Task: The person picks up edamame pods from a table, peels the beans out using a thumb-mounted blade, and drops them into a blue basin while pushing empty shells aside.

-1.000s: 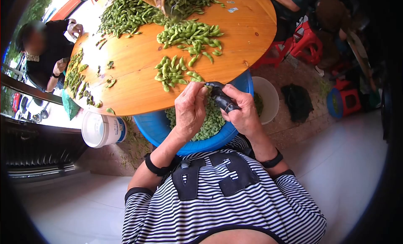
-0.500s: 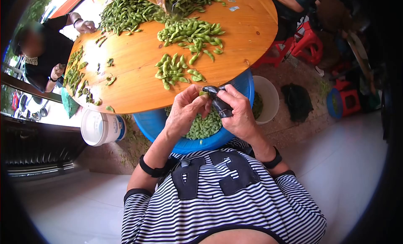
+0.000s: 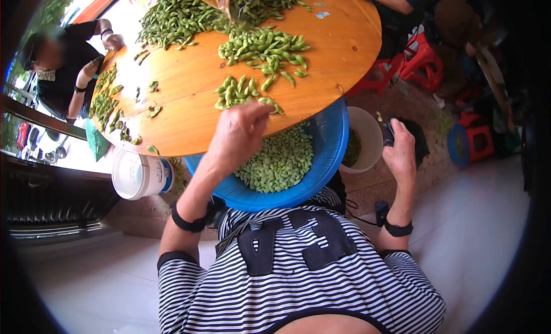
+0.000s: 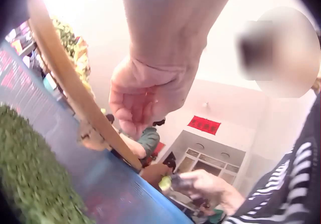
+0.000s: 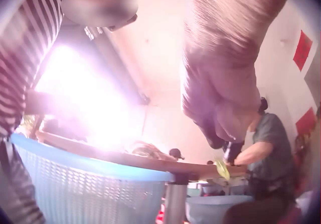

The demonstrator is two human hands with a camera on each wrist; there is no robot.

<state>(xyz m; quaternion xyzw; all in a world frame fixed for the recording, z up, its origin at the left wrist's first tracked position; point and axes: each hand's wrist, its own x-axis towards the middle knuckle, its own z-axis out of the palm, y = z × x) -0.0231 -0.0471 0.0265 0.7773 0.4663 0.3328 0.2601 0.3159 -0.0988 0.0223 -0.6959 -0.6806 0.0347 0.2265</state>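
My left hand is over the near edge of the round wooden table, fingertips right at a green soybean pod beside a small pile of pods. Its fingers bend loosely in the left wrist view, with nothing visible between them. Off to the right, my right hand grips a short black hand tool; its exact kind I cannot tell. At the tool's tip is a green pod husk, beside the white bucket. Shelled green beans fill much of the blue tub against my lap.
A large heap of pods covers the table's far side. Another person sits at the left with pods in front. A second white bucket lies at the floor's left; red stools stand at the right.
My hands, together over the tub before, have parted. The left moved forward to the pods at the table edge; the right swung right, with the black tool, towards the white bucket.
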